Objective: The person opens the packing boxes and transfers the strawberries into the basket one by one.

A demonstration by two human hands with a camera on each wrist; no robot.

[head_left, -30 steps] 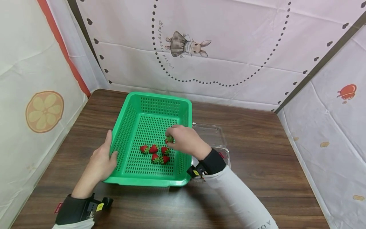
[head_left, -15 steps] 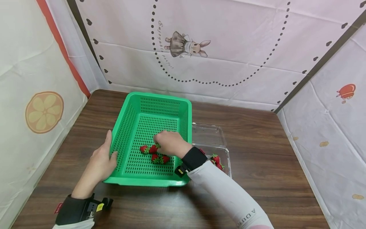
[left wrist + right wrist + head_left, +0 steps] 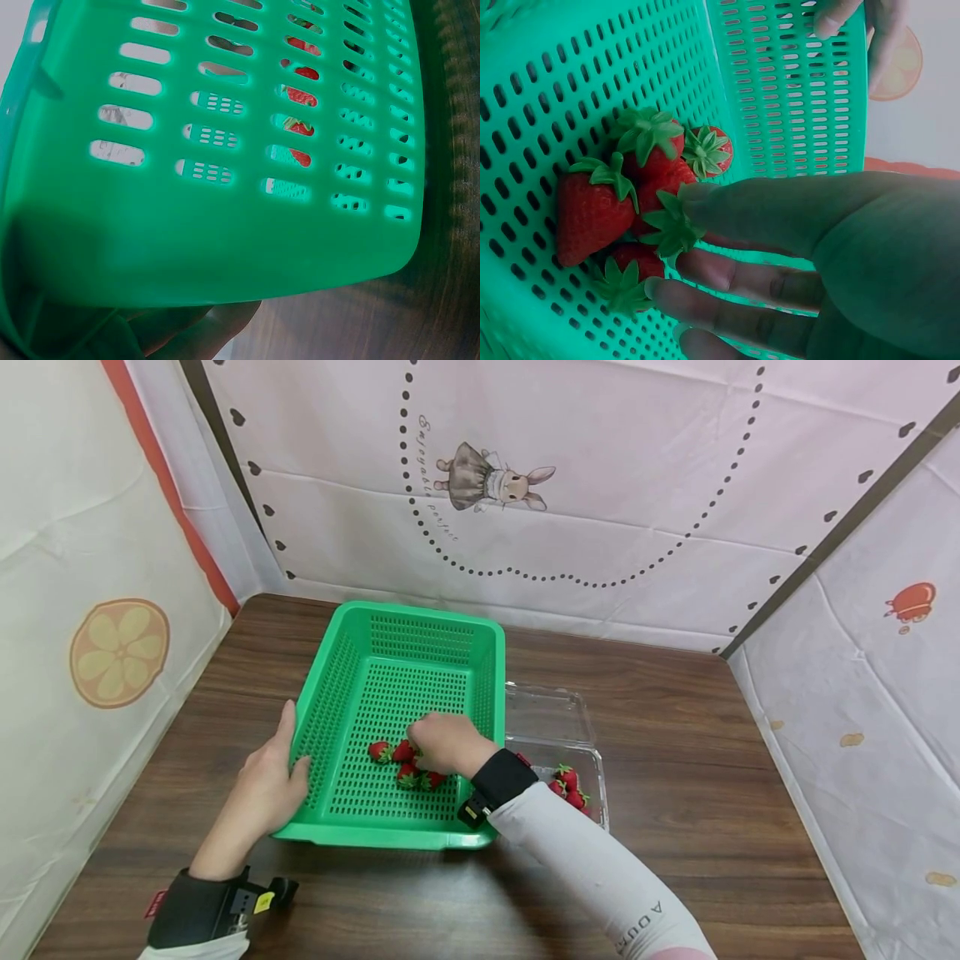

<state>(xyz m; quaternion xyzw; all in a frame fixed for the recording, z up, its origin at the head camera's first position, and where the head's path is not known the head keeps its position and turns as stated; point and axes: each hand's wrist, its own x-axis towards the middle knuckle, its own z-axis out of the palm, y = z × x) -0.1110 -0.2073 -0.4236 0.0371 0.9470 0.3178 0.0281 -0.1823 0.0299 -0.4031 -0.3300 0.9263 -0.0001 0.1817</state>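
A: Nearest?
B: Gripping green basket (image 3: 367, 837) by the rim with left hand (image 3: 262, 789), thumb inside, fingers outside; likely light, slightly flexy, best held there
A: Inside?
B: Strawberries (image 3: 592, 217), bunched on basket floor; pinching one strawberry (image 3: 666, 217) with right hand (image 3: 447, 745), thumb at the leaves
A: How to handle?
B: As something light, easily bruised, maybe slick, by the look; take at the shoulders just under the leaves, barely squeezing
A: Beyond?
B: Off to the right on counter (image 3: 675, 735), open clear box (image 3: 547, 752) with more strawberries (image 3: 567, 777); farthest back, patterned curtain (image 3: 615, 443)
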